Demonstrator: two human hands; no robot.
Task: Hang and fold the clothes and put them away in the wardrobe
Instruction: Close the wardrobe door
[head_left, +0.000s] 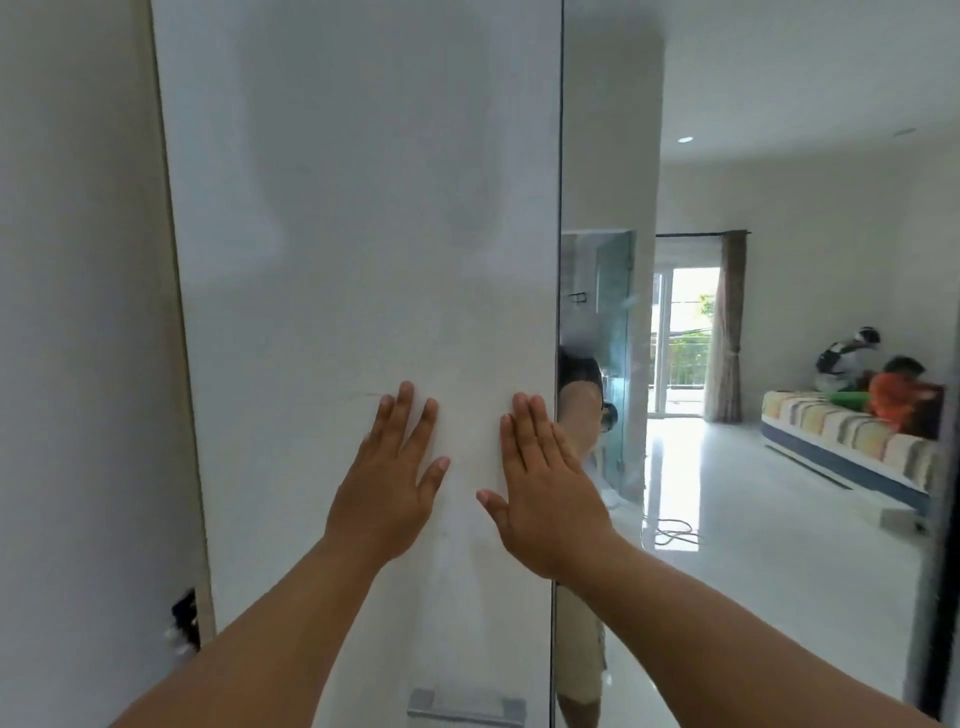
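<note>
**Both palms flat on the wardrobe door**

Two bare forearms reach up from the bottom edge. The left hand (387, 486) lies flat against the white wardrobe door (353, 218), fingers straight and slightly spread, thumb out to the right. The right hand (545, 499) presses flat beside it, fingers straight and held close together, its outer edge at the door's right edge, thumb pointing left toward the other hand. The two thumbs are near each other but apart. Neither hand grips anything.

Below the hands, at the bottom of the door, sits a grey metal handle (465, 705), untouched. The door is closed, so what is in the wardrobe cannot be seen. Just right of the door is a mirror panel (753, 519) showing the room: a glossy white floor (779, 493), a striped bed (852, 447) with a heap of clothes (883, 384) on it, well apart from the hands, and farther off a glass balcony door (685, 332) with a brown curtain (727, 322).
</note>
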